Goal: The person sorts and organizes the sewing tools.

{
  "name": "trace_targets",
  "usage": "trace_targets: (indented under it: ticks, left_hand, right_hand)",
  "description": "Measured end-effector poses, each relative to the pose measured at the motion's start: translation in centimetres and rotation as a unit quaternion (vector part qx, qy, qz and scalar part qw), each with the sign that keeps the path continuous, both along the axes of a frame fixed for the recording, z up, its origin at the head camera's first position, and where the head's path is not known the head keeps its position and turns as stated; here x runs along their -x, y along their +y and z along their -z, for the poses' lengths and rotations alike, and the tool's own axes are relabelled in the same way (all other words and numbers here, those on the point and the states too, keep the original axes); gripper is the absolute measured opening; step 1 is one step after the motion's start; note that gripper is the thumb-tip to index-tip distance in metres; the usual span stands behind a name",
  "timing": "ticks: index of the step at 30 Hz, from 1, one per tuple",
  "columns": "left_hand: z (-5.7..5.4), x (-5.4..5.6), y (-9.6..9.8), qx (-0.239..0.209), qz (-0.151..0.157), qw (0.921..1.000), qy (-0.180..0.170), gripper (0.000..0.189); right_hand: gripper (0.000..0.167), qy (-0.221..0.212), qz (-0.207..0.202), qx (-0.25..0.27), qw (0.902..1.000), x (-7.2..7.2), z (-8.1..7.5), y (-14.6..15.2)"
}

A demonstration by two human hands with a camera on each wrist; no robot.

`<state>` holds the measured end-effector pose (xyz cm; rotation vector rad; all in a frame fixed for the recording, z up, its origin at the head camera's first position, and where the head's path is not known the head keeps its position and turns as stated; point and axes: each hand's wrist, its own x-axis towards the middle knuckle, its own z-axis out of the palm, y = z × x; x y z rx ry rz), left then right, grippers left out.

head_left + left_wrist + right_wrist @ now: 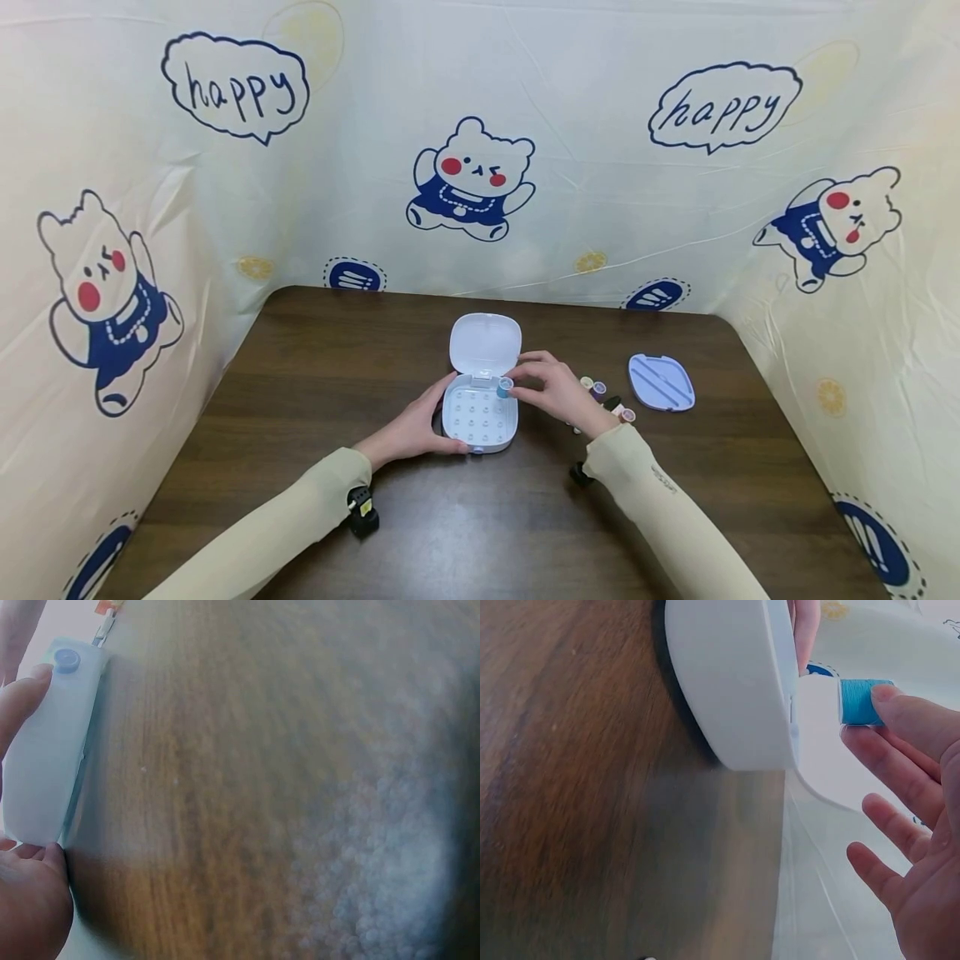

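A white sewing box [480,414] lies on the table with its lid [486,343] raised at the back. Rows of small pegs stand up inside its base. My left hand [417,422] grips the box along its left side, thumb at the front edge near the round blue button [66,661]. Between thumb and fingertips, my right hand [553,387] pinches a spool of blue thread [861,702]. That spool is held over the back right corner of the peg base, and its other fingers are spread in the right wrist view.
Several thread spools [598,388] lie to the right of the box, partly hidden behind the right wrist. Farther right is a flat lilac tray [662,382] with a diagonal bar. A patterned cloth [585,167] hangs behind the brown table [345,350].
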<state>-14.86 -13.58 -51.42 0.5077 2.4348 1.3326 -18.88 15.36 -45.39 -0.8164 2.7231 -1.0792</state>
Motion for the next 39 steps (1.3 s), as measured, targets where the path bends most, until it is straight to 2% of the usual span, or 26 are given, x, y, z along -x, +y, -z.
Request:
trace_targets:
  ticks: [16, 31, 39]
  left_hand:
    - [0.2, 0.0, -0.1, -0.003, 0.003, 1.0000, -0.002, 0.124]
    - [0.3, 0.2, 0.0, -0.008, 0.006, 0.9999, 0.005, 0.124]
    - [0.3, 0.2, -0.1, -0.007, 0.005, 1.0000, 0.004, 0.124]
  right_hand:
    - [0.024, 0.025, -0.018, 0.004, 0.9995, 0.9, -0.2, -1.8]
    - [0.021, 0.082, 0.008, -0.015, 0.9965, 1.2, -0.2, -3.2]
    - [0.021, 0.088, 0.010, -0.022, 0.9959, 1.0, 0.4, -2.8]
